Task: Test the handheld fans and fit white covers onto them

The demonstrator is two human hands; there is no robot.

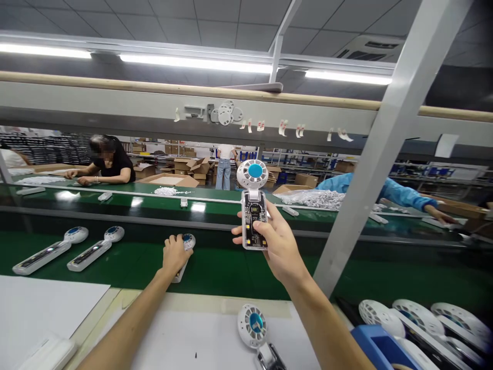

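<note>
Nearby: slanted post [367, 195] beside right hand [279, 236], green belt [227, 270] behind.

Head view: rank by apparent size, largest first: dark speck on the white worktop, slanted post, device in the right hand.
1. Slanted post
2. Device in the right hand
3. Dark speck

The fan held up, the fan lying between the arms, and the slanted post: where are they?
Raised handheld fan [252, 203]: head view, its circuit board.
Lying fan [254, 321]: head view, its teal hub.
Slanted post [384, 146]: head view, its middle.
</note>
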